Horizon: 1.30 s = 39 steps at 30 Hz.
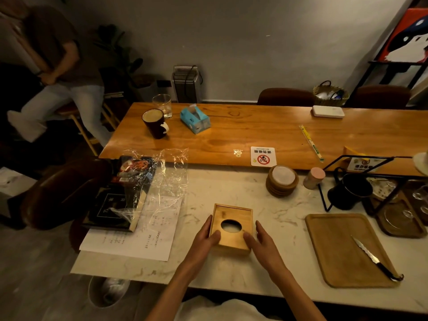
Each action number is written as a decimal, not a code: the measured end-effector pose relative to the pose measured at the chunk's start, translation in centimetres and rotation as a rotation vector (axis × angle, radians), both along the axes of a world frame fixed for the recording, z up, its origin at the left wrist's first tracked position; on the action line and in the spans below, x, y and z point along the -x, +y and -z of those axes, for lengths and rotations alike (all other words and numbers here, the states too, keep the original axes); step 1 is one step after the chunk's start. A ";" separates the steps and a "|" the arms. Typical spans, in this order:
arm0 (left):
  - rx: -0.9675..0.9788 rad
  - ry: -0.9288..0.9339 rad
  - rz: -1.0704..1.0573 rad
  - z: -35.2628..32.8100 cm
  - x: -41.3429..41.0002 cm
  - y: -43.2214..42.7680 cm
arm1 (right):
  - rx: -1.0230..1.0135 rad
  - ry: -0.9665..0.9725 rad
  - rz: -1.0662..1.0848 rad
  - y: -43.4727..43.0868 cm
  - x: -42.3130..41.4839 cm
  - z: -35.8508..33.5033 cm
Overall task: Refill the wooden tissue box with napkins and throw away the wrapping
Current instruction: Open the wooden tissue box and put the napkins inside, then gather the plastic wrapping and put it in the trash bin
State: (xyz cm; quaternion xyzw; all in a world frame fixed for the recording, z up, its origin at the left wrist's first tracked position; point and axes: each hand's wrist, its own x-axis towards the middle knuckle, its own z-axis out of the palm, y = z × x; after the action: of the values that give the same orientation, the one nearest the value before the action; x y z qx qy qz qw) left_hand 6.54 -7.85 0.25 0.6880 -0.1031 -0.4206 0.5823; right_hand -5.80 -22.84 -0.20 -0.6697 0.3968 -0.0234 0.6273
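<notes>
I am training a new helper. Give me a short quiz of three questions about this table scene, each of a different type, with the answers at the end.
1. True or false: the knife lies on the wooden tray.
2. Where is the clear wrapping? A: inside the wooden tissue box. B: on the marble table, left of the box. C: on the wooden tray.
3. Fill in: ____ hands touch the box.
Key: 1 true. 2 B. 3 two, the left hand and the right hand.
</notes>
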 end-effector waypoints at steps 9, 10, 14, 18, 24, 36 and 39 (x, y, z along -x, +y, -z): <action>-0.043 0.005 0.003 -1.0 -1.4 -2.1 | -0.090 -0.111 -0.037 -0.7 -2.1 -1.7; -0.046 -0.005 0.004 -1.0 -1.8 -2.4 | -0.092 -0.117 -0.037 -0.9 -2.7 -2.0; -0.092 -0.058 0.004 -0.9 -3.1 -3.3 | -0.069 -0.086 -0.047 -1.8 -4.4 -1.7; -0.141 -0.139 0.028 0.1 -4.8 -4.1 | -0.044 -0.051 -0.064 -2.7 -5.7 -1.0; -0.195 -0.235 0.043 -0.1 -7.9 -7.2 | -0.026 -0.026 -0.056 -5.1 -8.9 -1.8; -0.261 -0.302 -0.003 0.9 -12.9 -12.7 | 0.123 -0.034 0.001 -9.1 -14.7 -1.1; -0.280 -0.328 -0.028 1.2 -12.8 -12.8 | 0.168 -0.033 -0.038 -9.4 -14.5 -0.5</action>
State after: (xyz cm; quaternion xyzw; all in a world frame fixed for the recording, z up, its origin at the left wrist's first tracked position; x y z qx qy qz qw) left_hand 19.33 -20.70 -0.94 0.8228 -0.1275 -0.3049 0.4623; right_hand 8.66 -32.25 0.25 -0.7271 0.3700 -0.0557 0.5755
